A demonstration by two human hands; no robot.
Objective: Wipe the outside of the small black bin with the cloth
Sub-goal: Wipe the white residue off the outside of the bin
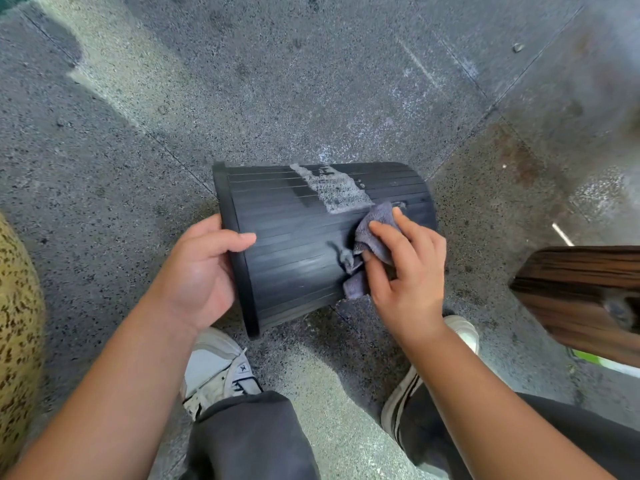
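Note:
The small black bin lies on its side above the floor, its ribbed outer wall facing up and its rim to the left. My left hand grips that rim, thumb on the outside wall. My right hand presses a crumpled grey cloth against the wall near the bin's base end. A patch of torn whitish label residue sticks to the wall just above the cloth.
Speckled grey stone floor lies all around, with damp patches. My two white shoes stand under the bin. A dark wooden furniture piece juts in at the right. A yellow spotted object fills the left edge.

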